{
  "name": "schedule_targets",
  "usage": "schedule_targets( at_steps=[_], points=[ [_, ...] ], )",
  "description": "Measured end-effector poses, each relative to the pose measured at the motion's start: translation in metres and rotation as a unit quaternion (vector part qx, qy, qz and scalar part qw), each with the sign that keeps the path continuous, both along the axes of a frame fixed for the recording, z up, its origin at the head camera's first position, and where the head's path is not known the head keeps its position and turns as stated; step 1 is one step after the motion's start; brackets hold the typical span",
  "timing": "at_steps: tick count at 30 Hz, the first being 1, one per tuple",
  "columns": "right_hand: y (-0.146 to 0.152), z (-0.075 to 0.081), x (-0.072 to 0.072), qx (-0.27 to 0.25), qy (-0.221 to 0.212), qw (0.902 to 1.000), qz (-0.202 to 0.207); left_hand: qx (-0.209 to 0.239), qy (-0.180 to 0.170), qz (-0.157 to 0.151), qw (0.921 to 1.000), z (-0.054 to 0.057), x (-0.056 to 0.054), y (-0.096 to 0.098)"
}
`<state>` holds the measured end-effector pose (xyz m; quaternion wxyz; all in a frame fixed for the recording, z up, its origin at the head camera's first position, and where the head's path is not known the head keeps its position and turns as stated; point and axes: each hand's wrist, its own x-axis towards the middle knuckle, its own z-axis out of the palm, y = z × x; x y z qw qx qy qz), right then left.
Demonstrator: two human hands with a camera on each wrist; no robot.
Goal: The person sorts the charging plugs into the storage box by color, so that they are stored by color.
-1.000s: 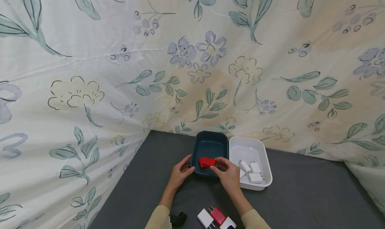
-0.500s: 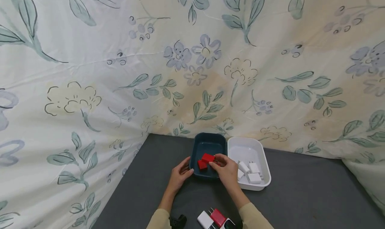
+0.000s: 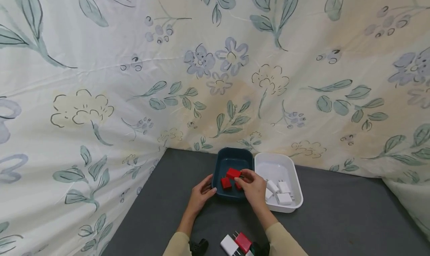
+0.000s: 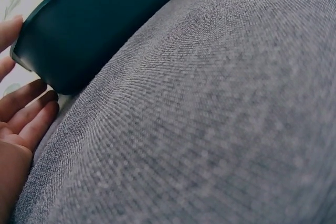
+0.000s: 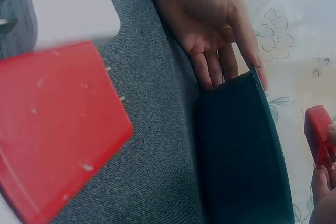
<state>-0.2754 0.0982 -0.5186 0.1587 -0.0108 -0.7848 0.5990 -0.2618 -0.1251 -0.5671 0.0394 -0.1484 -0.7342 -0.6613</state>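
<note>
A dark teal plastic bin (image 3: 234,162) stands on the grey cloth. My left hand (image 3: 199,196) holds its near left corner, thumb and fingers at the rim and outer wall; the left wrist view shows the fingers (image 4: 31,111) beside the bin. Over the bin, my right hand (image 3: 254,188) pinches a red plug-in charger (image 3: 233,173) by its right end. Inside lie a second red charger (image 3: 226,183) and another red charger (image 3: 238,186), partly covered by the right hand. From the right wrist, the held charger (image 5: 317,129) appears at the right edge.
Right beside the teal bin stands a white bin (image 3: 295,177) with several white chargers (image 3: 284,199). Nearer the body lie a white charger (image 3: 229,244), a red charger (image 3: 243,242) and one more, partly hidden. A black object (image 3: 199,246) sits by the left sleeve. Floral cloth (image 3: 215,80) hangs behind.
The right hand has lifted the red charger slightly up and away from the other in the bin. A further red charger now shows below that hand. The left hand stays at the bin.
</note>
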Motion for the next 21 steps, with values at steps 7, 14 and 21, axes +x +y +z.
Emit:
schedule_targets(
  at_steps=[7, 14, 21],
  points=[
    [-0.002, -0.002, -0.003, -0.007, -0.017, 0.9998, -0.008, 0.001, -0.002, -0.006, 1.0, 0.0, 0.001, 0.0],
    [-0.002, -0.005, -0.008, 0.001, -0.021, 0.9997, -0.015, -0.002, 0.007, 0.001, 1.0, -0.001, 0.001, 0.0],
    [-0.002, -0.007, -0.015, 0.007, -0.01, 0.9997, -0.023, 0.004, -0.001, -0.002, 1.0, 0.001, 0.0, 0.0]
  ],
)
